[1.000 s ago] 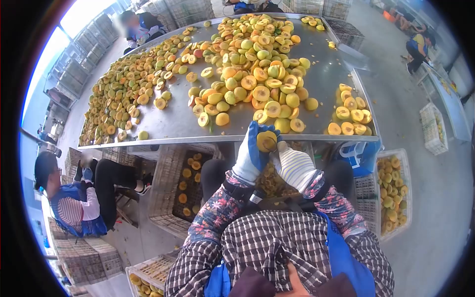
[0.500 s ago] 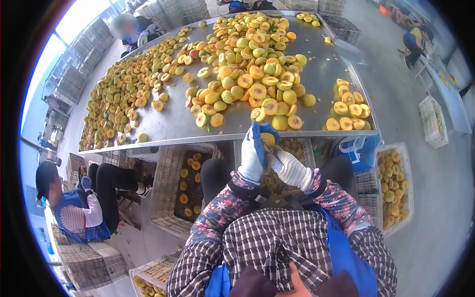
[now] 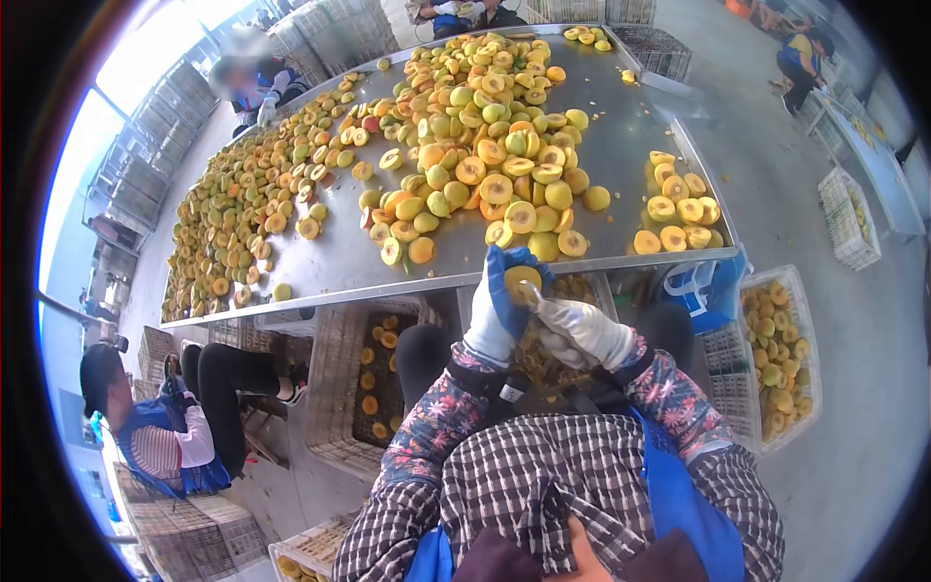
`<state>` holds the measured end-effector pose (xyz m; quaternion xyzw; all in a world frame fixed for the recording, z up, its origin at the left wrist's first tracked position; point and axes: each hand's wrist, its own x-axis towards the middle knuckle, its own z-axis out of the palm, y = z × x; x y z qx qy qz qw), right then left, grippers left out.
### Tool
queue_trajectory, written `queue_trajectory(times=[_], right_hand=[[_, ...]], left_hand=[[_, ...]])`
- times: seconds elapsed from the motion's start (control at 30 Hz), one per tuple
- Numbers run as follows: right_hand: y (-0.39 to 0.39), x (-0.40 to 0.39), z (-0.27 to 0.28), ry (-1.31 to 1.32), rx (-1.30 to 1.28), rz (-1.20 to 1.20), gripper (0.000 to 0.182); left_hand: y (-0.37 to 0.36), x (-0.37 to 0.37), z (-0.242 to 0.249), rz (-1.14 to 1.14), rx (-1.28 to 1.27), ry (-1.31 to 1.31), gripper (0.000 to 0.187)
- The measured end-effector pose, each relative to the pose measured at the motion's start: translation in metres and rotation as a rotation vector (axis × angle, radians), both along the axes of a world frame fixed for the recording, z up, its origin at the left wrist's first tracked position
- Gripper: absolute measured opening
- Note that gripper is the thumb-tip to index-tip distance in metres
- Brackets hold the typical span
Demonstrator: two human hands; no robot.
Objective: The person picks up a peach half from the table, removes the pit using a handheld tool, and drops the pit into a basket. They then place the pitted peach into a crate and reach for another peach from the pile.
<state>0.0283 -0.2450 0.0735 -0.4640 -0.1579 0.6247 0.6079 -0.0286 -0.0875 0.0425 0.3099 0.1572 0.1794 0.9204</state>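
My left hand (image 3: pixel 497 308), in a white and blue glove, is closed around a halved yellow fruit (image 3: pixel 523 284) just in front of the table's near edge. The cut face of that fruit points up toward me. My right hand (image 3: pixel 583 332), in a whitish glove, is closed on a small tool (image 3: pixel 532 291) whose thin metal tip meets the fruit; its handle is hidden in the fingers. Beyond my hands, a heap of halved fruit (image 3: pixel 495 187) lies on the metal table (image 3: pixel 335 268). Below them is a crate (image 3: pixel 607 294) holding fruit pieces.
Several fruit halves (image 3: pixel 690 210) lie at the table's right corner. A blue bag (image 3: pixel 700 294) hangs beneath it, beside a full crate (image 3: pixel 816 369). A crate (image 3: pixel 330 393) stands at lower left, near a seated person (image 3: pixel 160 436). Other people sit beyond the table.
My right hand has turned and shifted slightly right, and the tool's tip now shows at the fruit. The fruit's cut face is more visible. The view has tilted slightly.
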Motion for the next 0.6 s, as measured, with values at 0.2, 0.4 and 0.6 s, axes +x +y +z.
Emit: queue_trajectory(times=[0.2, 0.4, 0.6], right_hand=[[-0.033, 0.044, -0.043, -1.478, -0.143, 0.176, 0.049], [-0.051, 0.033, -0.01, -1.304, -0.327, 0.303, 0.039], [-0.039, 0.037, -0.032, -1.42, -0.32, 0.259, 0.039]], left_hand=[[0.023, -0.017, -0.007, -0.046, 0.076, 0.057, 0.056], [0.126, -0.121, -0.026, 0.354, 0.788, 0.408, 0.03], [0.187, -0.116, -0.024, 0.38, 1.708, 0.917, 0.039]])
